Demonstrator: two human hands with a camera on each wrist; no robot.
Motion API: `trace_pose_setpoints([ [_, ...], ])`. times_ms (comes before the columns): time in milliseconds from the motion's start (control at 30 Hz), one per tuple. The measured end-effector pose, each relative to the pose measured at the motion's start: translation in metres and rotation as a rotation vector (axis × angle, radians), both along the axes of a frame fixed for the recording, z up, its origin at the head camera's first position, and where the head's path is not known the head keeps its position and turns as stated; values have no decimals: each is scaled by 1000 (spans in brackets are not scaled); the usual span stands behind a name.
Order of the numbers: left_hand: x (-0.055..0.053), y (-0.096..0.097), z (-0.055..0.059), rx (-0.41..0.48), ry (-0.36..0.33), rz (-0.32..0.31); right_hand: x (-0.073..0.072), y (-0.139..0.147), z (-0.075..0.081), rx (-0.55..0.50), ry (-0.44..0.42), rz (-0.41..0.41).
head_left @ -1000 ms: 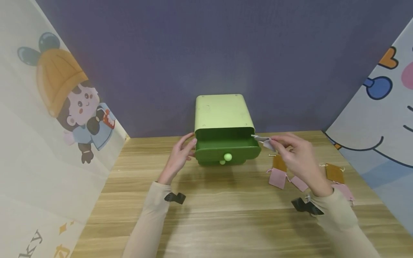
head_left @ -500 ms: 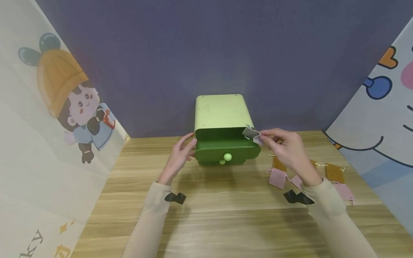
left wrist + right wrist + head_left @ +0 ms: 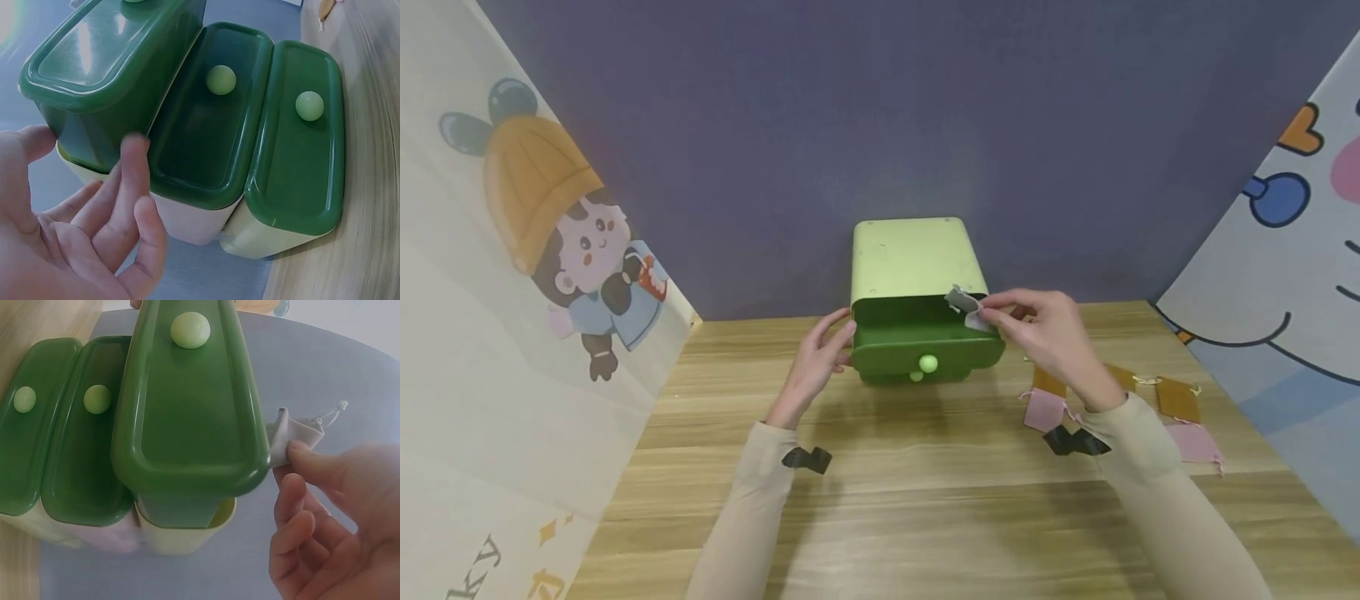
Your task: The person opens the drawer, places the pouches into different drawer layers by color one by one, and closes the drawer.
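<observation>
A small cabinet with a pale green shell (image 3: 917, 258) stands against the back wall. Its top dark green drawer (image 3: 883, 357) is pulled out, and two more drawers sit below it. My left hand (image 3: 811, 358) rests at the cabinet's left side; in the left wrist view its loosely bent fingers (image 3: 134, 169) lie close beside the drawer. Between thumb and fingers, my right hand (image 3: 1048, 333) pinches a grey drawstring pouch (image 3: 962, 300) over the right side of the drawer. The right wrist view shows this pouch (image 3: 294, 434) partly behind the drawer front.
On the wooden table (image 3: 925, 500), to the right, lie pink pouches (image 3: 1043, 410) and brown pouches (image 3: 1178, 400), some partly covered by my right arm. A dark blue-grey wall (image 3: 775, 167) rises behind the cabinet. Printed panels flank the table.
My right hand has carried the grey pouch leftward and slightly up, from beside the drawer's right edge to over the drawer. The left hand and cabinet have stayed in place.
</observation>
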State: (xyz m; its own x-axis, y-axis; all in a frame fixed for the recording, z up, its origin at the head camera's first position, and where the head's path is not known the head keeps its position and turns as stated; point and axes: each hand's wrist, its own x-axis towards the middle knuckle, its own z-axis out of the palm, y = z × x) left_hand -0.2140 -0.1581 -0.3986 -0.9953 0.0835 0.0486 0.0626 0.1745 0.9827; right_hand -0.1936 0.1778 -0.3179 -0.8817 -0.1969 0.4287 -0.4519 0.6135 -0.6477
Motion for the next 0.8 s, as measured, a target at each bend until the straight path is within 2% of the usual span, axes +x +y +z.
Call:
trace_pose_setpoints([
  [200,1,0,1,31,-12,-9,-8,-8,2,14,-53,42],
  [467,0,1,3,35,5,-18,-17,-15,1,59,-26,60],
  [800,3,0,4,14,-4,-15,-22,-22,2,89,-51,79],
])
